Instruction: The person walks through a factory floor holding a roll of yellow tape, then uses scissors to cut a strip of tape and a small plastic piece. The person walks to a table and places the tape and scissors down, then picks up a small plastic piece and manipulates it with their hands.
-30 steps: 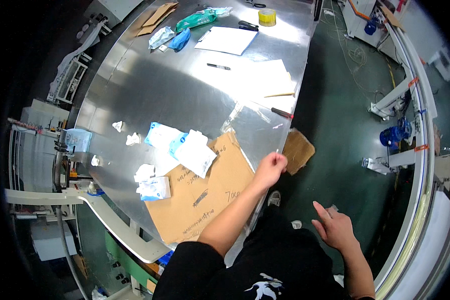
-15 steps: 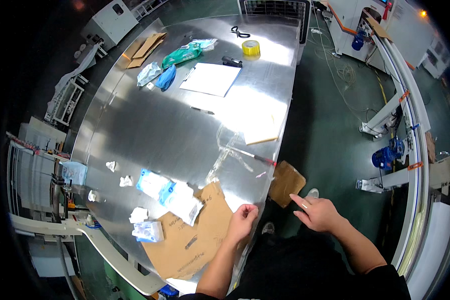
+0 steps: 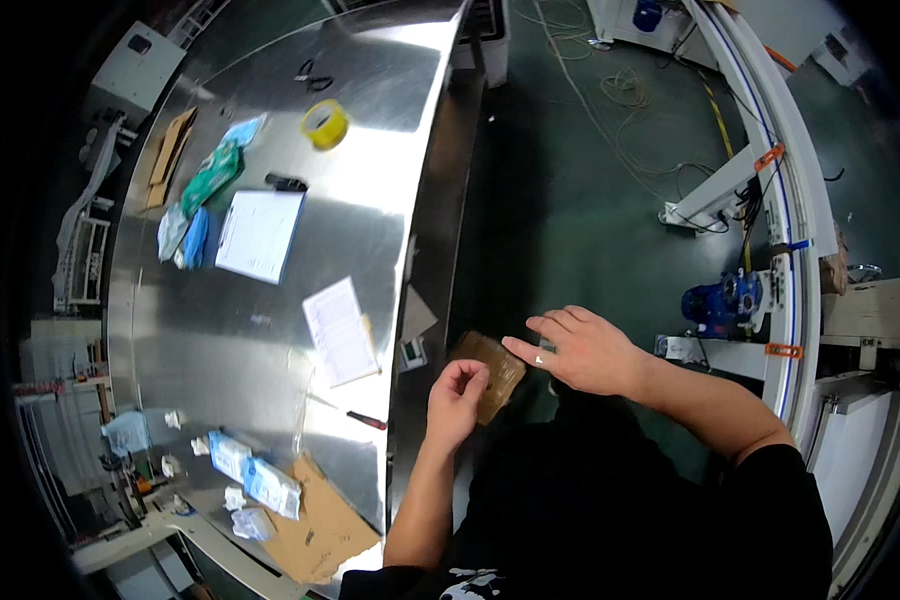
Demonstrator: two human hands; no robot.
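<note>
My left hand (image 3: 455, 402) hovers past the table's right edge, thumb and fingertips pinched together. Whatever may be in that pinch is too small or hidden to make out. To its right, my right hand (image 3: 592, 352) is open with fingers stretched toward the left one; a ring-like band shows on one finger. Behind and below both hands is a shiny brown cardboard piece or box (image 3: 501, 388), partly covered by them. It appears to lie low near the floor, and I cannot tell any contact with it.
The metal table (image 3: 260, 340) on the left carries a clipboard (image 3: 260, 235), paper sheet (image 3: 341, 330), yellow tape roll (image 3: 324, 124), red-handled tool (image 3: 366, 420), tissue packs (image 3: 270, 487) and flat cardboard (image 3: 320, 535). A rail frame with a blue motor (image 3: 722, 303) stands right; cables (image 3: 625, 90) lie on the floor.
The view has swung right, so the table sits farther left. My hands have come closer together, the right one reaching toward the left. The left hand is now off the table's edge.
</note>
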